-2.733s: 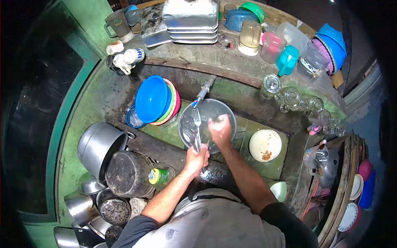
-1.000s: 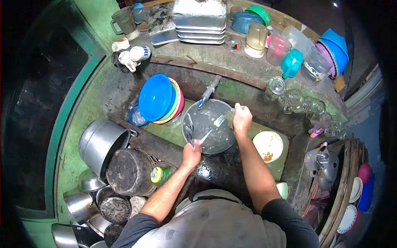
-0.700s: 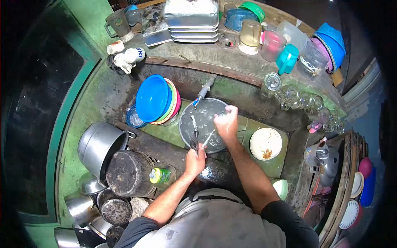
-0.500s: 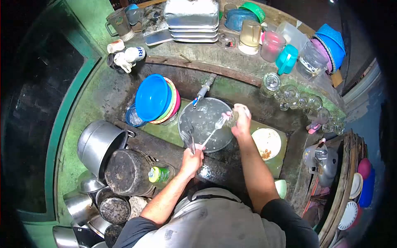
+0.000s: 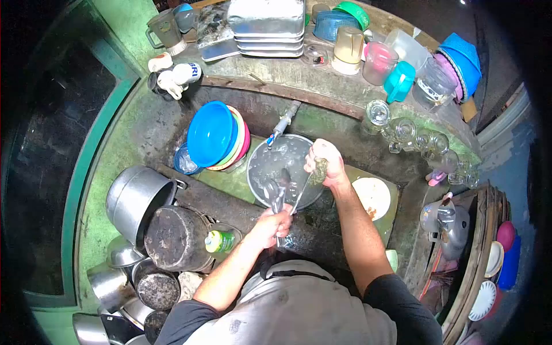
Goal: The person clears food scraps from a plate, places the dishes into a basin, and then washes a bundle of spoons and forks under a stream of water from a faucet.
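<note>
My left hand (image 5: 273, 226) is closed round a bunch of metal forks and other cutlery (image 5: 275, 195), which points up over the round basin (image 5: 249, 178). One thin handle (image 5: 301, 192) slants from this fist toward my right hand (image 5: 330, 165). My right hand is closed on a brownish-green scouring pad (image 5: 318, 172) above the basin's right side. The far end of the slanted piece is hidden at the pad. Grey, bubbly water fills the basin, and the tap (image 5: 282, 125) is above its far rim.
Stacked bowls, a blue one (image 5: 211, 135) on top, stand left of the basin. A plate with food scraps (image 5: 371, 197) lies to the right. Pots (image 5: 138, 198) and a green bottle (image 5: 219, 241) are on the left. Glass mugs (image 5: 402, 131) line the right ledge.
My right hand has moved slightly left and down, and its knuckles have turned upward. The fork head that showed beside the pad is now hidden. My left hand has shifted slightly right, turning the cutlery.
</note>
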`<state>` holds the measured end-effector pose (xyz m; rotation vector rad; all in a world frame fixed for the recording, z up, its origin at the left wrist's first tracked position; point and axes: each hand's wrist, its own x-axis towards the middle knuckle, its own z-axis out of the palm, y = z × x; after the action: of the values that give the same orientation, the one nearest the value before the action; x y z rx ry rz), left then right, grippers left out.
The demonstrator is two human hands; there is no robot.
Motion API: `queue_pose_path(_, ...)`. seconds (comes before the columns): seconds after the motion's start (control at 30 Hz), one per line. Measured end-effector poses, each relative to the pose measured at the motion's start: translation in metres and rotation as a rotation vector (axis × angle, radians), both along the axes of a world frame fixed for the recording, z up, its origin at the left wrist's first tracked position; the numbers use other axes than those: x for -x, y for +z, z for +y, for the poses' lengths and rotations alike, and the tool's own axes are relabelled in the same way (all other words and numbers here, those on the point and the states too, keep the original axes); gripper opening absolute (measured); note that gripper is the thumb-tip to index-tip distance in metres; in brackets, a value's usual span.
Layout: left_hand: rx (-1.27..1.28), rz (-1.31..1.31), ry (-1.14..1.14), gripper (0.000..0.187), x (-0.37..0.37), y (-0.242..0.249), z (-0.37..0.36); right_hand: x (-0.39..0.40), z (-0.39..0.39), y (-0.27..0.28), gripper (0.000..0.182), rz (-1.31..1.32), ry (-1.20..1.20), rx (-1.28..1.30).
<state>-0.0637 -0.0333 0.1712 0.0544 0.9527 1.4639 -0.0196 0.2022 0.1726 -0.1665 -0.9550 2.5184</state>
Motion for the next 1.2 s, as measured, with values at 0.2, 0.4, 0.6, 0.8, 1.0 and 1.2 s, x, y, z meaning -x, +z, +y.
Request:
queue_pose_path(0.2, 0.026, -0.062, 0.032, 0.019, 0.0, 0.0, 0.009, 0.006, -0.025, 0.0, 0.008, -0.006, -0.053, -0.173)
queue_pose_path(0.4, -0.046, -0.059, 0.015, 0.015, 0.005, -0.01, 0.002, 0.005, -0.007, 0.006, 0.015, -0.122, -0.125, -0.251)
queue_pose_path(0.6, 0.195, 0.709, 0.126, 0.019, 0.007, -0.017, 0.007, -0.007, -0.007, -0.017, 0.008, -0.126, -0.442, -0.339)
queue_pose_path(0.8, 0.393, 1.313, -0.011, 0.028, -0.004, -0.018, 0.013, -0.006, -0.083, -0.023, 0.014, -0.505, -0.3, -0.327)
queue_pose_path(1.0, 0.143, 0.566, 0.416, 0.022, 0.013, -0.015, 0.029, -0.008, -0.075, -0.009, 0.017, -0.485, -0.006, -0.654)
queue_pose_path(1.2, 0.053, 0.28, 0.466, 0.011, 0.053, -0.013, 0.032, -0.016, -0.08, -0.023, 0.02, -0.761, 0.445, -1.263)
